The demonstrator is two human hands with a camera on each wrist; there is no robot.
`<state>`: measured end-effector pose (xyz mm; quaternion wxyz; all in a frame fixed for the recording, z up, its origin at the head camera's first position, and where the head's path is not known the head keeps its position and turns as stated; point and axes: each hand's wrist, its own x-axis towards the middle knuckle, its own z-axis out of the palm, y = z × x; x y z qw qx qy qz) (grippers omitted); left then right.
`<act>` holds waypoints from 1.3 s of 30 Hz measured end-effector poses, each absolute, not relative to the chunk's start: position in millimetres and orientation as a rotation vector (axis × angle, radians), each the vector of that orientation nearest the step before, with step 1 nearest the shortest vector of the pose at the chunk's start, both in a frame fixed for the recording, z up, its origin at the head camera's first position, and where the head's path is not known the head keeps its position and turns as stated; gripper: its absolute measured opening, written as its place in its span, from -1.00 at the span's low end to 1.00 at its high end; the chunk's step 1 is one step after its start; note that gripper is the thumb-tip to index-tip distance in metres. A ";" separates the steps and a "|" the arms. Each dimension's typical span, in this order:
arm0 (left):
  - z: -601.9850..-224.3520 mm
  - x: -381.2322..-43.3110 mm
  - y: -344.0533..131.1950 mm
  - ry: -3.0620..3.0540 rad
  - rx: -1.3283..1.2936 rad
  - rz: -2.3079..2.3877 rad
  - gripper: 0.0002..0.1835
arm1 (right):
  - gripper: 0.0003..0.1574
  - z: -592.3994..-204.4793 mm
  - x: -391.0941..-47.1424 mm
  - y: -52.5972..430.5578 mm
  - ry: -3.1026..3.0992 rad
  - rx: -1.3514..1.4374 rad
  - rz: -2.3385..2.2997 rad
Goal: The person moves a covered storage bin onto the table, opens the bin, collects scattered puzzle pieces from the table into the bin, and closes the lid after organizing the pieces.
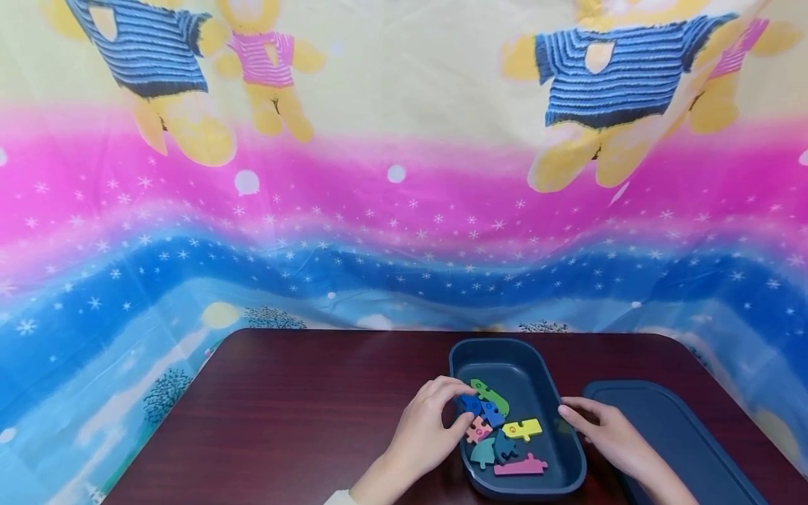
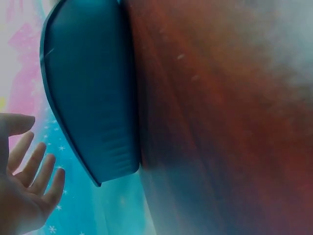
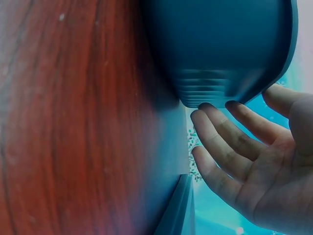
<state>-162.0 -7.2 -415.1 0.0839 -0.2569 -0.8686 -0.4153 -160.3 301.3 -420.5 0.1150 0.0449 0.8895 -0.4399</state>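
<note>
A dark blue-grey plastic box (image 1: 536, 379) stands on the table, with several foam puzzle pieces lying in its near half. Among them are a green piece (image 1: 491, 398), a yellow piece (image 1: 532, 427), a salmon piece (image 1: 478, 429) and a long pink piece (image 1: 521, 466). My left hand (image 1: 429, 424) reaches over the box's left rim, thumb and fingers apart beside the blue pieces (image 1: 494, 414). Nothing shows between the parted fingers in the left wrist view. At the right wall, my right hand (image 3: 244, 152) has its thumb at the rim and loosely spread fingertips close to the outer side.
A dark blue-grey lid (image 1: 669, 428) lies flat on the table to the right of the box, partly under my right forearm. The dark red wooden table (image 1: 303, 407) extends left of the box. A printed cloth (image 1: 404, 196) hangs behind the table's far edge.
</note>
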 end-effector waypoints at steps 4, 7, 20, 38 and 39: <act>-417.1 -156.5 -8.9 -2.616 -0.708 -1.211 -0.66 | -0.17 -418.5 -157.9 303.0 2.596 0.127 -1.321; -416.8 -151.0 -9.3 -2.664 -0.643 -1.218 -0.62 | -0.18 -417.8 -154.9 304.4 2.580 0.147 -1.348; -413.1 -140.7 -10.3 -2.776 -0.433 -1.377 -0.53 | -0.37 -409.2 -153.1 316.8 2.695 0.120 -1.344; -425.2 -152.0 -14.7 -2.786 -0.389 -1.673 -0.40 | -0.50 -390.6 -156.5 358.8 2.965 0.002 -1.130; -424.7 -153.4 -15.4 -2.783 -0.390 -1.697 -0.40 | -0.50 -390.4 -156.9 360.9 2.968 -0.008 -1.129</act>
